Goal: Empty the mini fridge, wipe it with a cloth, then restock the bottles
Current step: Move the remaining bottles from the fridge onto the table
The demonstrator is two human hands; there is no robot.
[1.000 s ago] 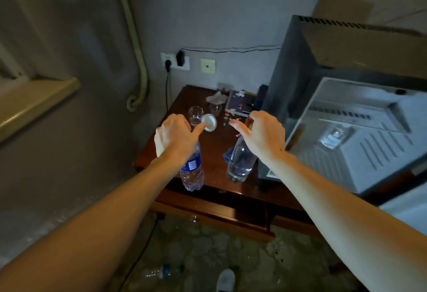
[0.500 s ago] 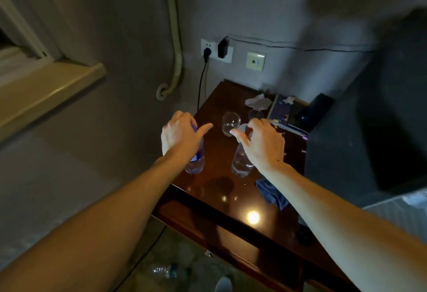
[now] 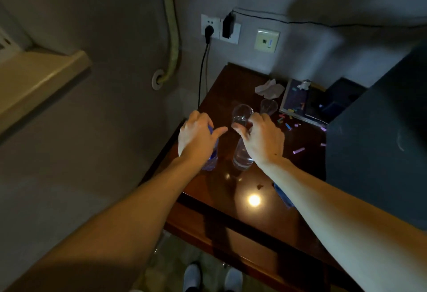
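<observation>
Emptying step, seen from the head camera. Two bottles stand upright near the left edge of the dark polished wooden surface [image 3: 221, 93], outside the black box-shaped mini fridge [image 3: 374, 148] that occupies the surface's right side.

The left grip [image 3: 196, 137] is curled over the top of the clear plastic bottle with a blue label [image 3: 211, 160], fingers wrapped round its far side and thumb pointing free toward the other hand. The right grip [image 3: 261, 139] closes from above on the neck of the clear unlabelled plastic bottle [image 3: 242, 157], fingertips gathered at the cap end. The two bottles stand just beside each other, the labelled one nearer the left edge. Each base appears to rest on the wood, though the dim light leaves contact uncertain.

A clear drinking glass [image 3: 242, 113] stands just behind the right grip, toward the back edge. A crumpled blue cloth [image 3: 283, 197] lies by the front edge, partly hidden under the right forearm.

Judged stage: bottles are being parked before wiping. The next move calls for releasing both bottles without tipping them or knocking the glass. The fridge interior is out of view, so whether more bottles remain inside cannot be told; if none do, the cloth comes next.
</observation>
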